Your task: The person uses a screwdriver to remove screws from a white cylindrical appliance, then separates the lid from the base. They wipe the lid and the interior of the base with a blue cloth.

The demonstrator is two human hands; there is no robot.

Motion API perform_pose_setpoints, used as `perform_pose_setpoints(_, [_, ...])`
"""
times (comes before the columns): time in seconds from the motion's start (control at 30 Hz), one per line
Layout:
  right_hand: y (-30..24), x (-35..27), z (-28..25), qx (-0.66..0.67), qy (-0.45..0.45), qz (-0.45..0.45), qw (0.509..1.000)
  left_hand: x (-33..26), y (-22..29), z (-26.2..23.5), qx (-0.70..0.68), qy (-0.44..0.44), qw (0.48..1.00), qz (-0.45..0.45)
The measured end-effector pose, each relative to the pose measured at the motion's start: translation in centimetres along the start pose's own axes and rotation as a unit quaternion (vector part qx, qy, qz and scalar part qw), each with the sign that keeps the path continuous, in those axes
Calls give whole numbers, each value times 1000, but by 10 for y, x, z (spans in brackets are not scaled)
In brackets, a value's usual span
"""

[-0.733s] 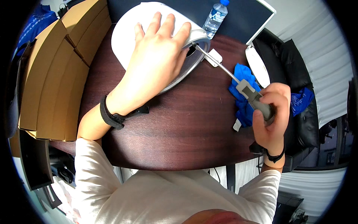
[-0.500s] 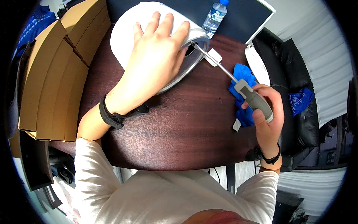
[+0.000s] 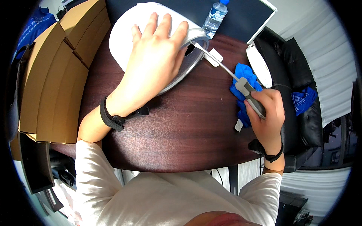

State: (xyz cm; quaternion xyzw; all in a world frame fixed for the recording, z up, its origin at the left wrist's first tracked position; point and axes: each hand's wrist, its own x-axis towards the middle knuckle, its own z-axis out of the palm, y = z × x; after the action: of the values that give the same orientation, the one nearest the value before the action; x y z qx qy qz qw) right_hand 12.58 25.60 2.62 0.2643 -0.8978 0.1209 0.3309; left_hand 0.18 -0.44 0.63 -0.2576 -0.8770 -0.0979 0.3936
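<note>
A white rounded housing [image 3: 122, 43] was set toward the far side of the dark worktop [image 3: 181, 132], its open end turned rightward. It was covered in part by the left hand [image 3: 154, 56], laid flat with fingers spread. A screwdriver [image 3: 244, 87] was gripped by its grey handle in the right hand [image 3: 268, 111], its shaft aimed at the housing's open rim; contact at the tip could not be made out. Blue cloth [image 3: 243, 71] was partly hidden behind the handle.

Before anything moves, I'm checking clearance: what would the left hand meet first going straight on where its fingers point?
Beyond the white casing it rests on, the left hand would probably meet the dark panel first, though depth is unclear.
</note>
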Motion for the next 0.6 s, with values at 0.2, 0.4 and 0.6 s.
perform_pose_setpoints(0.2, [4, 0, 6, 42, 19, 3, 999, 0, 0, -1, -5, -1, 1000, 1])
perform_pose_setpoints(0.4, [2, -9, 0, 359, 58, 218, 906, 1, 0, -1, -11, 1, 1000, 3])
perform_pose_setpoints(0.6, [13, -12, 3, 298, 79, 214, 927, 1, -1, -1, -7, -1, 1000, 1])
